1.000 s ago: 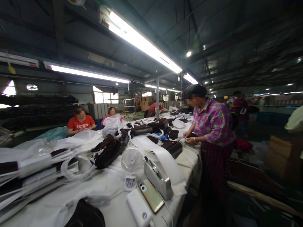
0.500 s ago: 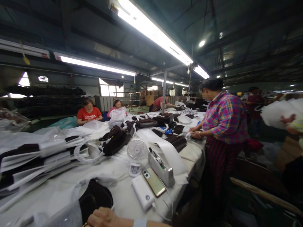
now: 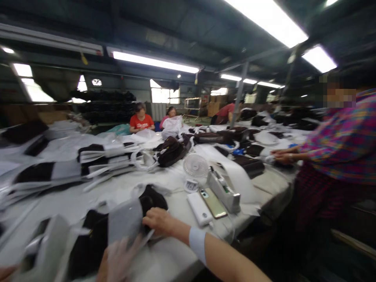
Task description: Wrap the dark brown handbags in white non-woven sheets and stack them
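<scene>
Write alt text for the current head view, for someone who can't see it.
A right hand curls against a dark item partly covered in pale wrapping, with a blurred left hand nearby, at a cluttered table. Beyond them are a white fan, tape dispenser and phone; a plaid-shirted co-worker stands at right.

Clear strip of off-white cloth-covered table (image 3: 177,195) between black fabric bag (image 3: 152,197) and white rectangular power bank (image 3: 199,208); round white fan (image 3: 195,166) obstructs beyond
</scene>
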Tool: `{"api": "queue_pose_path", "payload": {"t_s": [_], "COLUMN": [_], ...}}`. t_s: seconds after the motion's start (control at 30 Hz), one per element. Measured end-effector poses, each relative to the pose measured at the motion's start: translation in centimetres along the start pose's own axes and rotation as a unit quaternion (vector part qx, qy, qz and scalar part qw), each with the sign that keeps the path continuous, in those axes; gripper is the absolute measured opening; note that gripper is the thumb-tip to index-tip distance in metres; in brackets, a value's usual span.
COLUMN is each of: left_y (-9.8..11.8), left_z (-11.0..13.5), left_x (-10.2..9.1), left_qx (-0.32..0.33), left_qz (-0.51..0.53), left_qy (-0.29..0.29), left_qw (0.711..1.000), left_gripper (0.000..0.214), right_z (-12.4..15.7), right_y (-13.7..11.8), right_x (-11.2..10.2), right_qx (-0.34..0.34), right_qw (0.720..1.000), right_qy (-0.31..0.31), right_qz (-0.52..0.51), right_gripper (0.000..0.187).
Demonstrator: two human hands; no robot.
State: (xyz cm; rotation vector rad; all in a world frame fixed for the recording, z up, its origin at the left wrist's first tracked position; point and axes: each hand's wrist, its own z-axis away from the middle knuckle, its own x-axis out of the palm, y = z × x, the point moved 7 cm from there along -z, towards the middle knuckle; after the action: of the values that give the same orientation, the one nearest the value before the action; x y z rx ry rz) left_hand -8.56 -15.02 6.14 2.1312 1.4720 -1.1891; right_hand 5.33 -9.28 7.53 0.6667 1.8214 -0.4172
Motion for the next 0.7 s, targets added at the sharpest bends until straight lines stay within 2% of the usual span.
{"api": "queue_pose_path", "payload": {"t_s": [0.03, 0.1, 0.13, 0.23, 0.3, 0.37, 0.47, 0.53, 0.63, 0.7], "left_y": [0.0, -1.2, -1.8, -2.8, -2.9, -2.7, -2.7, -2.9, -3.0, -3.2], "left_z": [0.6, 1.6, 2.0, 2.6, 2.7, 2.8, 2.9, 3.0, 2.9, 2.9], "left_x": [0.8, 2.9, 3.9, 6.2, 6.9, 7.2, 7.1, 6.7, 6.1, 5.8], "left_qx": [0.038, 0.042, 0.041, 0.034, 0.032, 0.031, 0.020, 0.017, 0.022, 0.016], "left_qz": [-0.028, -0.050, -0.054, -0.046, -0.031, -0.014, 0.002, 0.009, 0.024, 0.049], "left_qy": [-0.014, -0.059, -0.081, -0.119, -0.125, -0.125, -0.124, -0.123, -0.117, -0.103], "left_qw": [0.999, 0.996, 0.994, 0.991, 0.991, 0.992, 0.992, 0.992, 0.993, 0.993], "left_gripper": [0.061, 0.061, 0.062, 0.056, 0.050, 0.044, 0.032, 0.034, 0.046, 0.044], "right_z": [-0.5, -1.4, -1.6, -1.0, -0.4, -0.4, -1.8, -2.7, -2.5, -1.6], "right_y": [-0.1, 0.2, 0.3, 0.3, -0.7, -2.2, -3.4, -2.8, -1.2, -1.1], "right_x": [0.7, 2.2, 2.7, 2.3, 1.9, 2.2, 3.3, 3.7, 3.7, 3.7], "right_qx": [-0.013, -0.010, -0.005, 0.002, -0.017, -0.045, -0.060, -0.016, 0.068, 0.070], "right_qw": [1.000, 0.998, 0.998, 0.997, 0.998, 0.998, 0.993, 0.978, 0.945, 0.939], "right_qy": [-0.001, -0.021, -0.028, 0.010, 0.022, 0.019, 0.028, 0.065, 0.119, 0.125], "right_qz": [-0.024, -0.056, -0.064, -0.073, -0.053, -0.033, -0.094, -0.198, -0.295, -0.313], "right_gripper": [0.027, 0.029, 0.038, 0.076, 0.086, 0.079, 0.049, 0.034, 0.033, 0.033]}}
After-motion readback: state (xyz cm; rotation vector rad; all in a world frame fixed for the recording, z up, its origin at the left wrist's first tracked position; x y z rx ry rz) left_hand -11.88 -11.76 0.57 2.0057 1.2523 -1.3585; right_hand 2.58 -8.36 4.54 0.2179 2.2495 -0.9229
